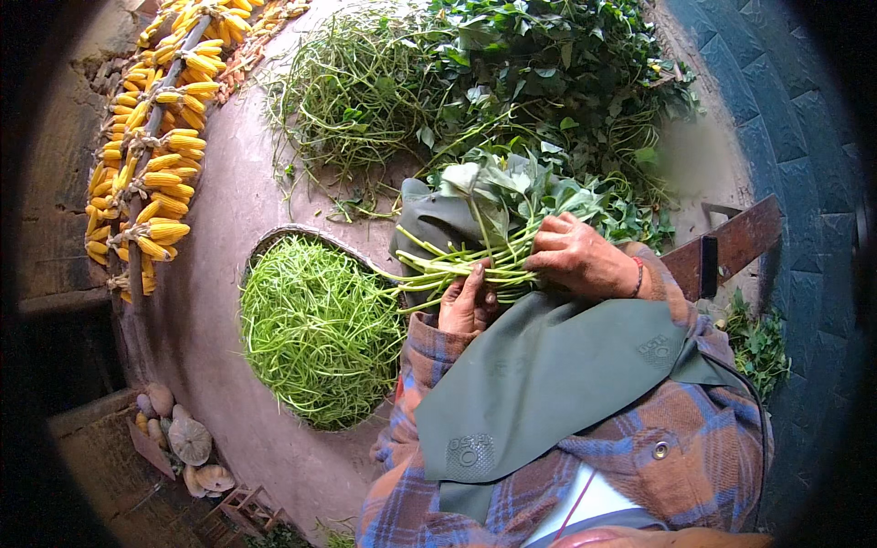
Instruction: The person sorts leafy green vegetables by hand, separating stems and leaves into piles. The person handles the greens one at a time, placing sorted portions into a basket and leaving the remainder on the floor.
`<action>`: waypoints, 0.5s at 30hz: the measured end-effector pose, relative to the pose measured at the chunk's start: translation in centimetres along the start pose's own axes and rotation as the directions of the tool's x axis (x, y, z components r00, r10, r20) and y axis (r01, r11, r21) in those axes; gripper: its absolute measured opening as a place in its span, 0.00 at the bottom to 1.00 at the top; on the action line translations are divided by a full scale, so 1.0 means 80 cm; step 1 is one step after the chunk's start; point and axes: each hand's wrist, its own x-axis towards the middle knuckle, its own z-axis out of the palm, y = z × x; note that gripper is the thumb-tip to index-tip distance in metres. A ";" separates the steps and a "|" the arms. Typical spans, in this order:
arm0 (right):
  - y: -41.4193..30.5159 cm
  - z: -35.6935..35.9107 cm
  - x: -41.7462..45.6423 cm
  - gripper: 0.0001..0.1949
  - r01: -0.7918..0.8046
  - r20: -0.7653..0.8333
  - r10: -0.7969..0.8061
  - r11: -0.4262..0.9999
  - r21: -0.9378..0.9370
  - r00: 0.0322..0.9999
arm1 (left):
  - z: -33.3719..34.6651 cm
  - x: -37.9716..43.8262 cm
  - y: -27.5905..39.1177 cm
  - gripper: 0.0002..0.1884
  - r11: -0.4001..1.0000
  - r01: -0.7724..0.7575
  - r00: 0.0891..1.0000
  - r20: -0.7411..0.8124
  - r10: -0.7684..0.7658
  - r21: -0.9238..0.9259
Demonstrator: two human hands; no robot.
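Note:
A bunch of long green leaf stalks [438,264] lies across my lap, over a dark green waterproof apron [548,370]. My left hand [468,303] grips the stalks near their bare cut ends, thumb on top. Farther up the same bunch, close to the broad leaves [507,188], my right hand [582,259] is closed around the stalks, its fingertips partly hidden. Left of my knees stands a woven basket [301,229] heaped with thin stripped green stalks [318,329]. The bunch's cut ends reach towards the basket's edge.
A large heap of leafy vines [548,75] lies ahead, beside tangled bare stems [356,96]. Yellow corn cobs [164,178] hang on a pole at left. Pumpkins [190,440] sit at lower left. At right is a wooden bench [747,236] carrying a black object [708,267].

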 end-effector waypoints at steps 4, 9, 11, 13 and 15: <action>-0.002 -0.005 -0.001 0.10 -0.030 -0.046 0.024 0.993 -0.116 0.999 | 0.003 -0.010 -0.002 0.11 0.938 -0.256 0.957 -0.076 0.280 0.235; -0.004 -0.001 -0.001 0.08 -0.029 -0.065 0.019 0.987 -0.158 0.998 | 0.006 -0.017 0.010 0.12 0.864 -0.388 0.913 0.008 0.407 0.320; -0.008 0.002 0.003 0.08 0.008 -0.041 -0.015 0.988 -0.156 0.999 | 0.001 -0.011 0.003 0.12 0.884 -0.407 0.908 -0.005 0.419 0.228; -0.013 0.003 0.004 0.09 0.036 -0.012 -0.039 0.987 -0.154 0.999 | -0.002 -0.008 -0.001 0.12 0.905 -0.399 0.913 -0.030 0.408 0.151; -0.014 0.004 0.004 0.09 0.045 0.028 -0.041 0.990 -0.136 0.999 | -0.006 -0.008 -0.001 0.12 0.924 -0.372 0.923 -0.067 0.379 0.093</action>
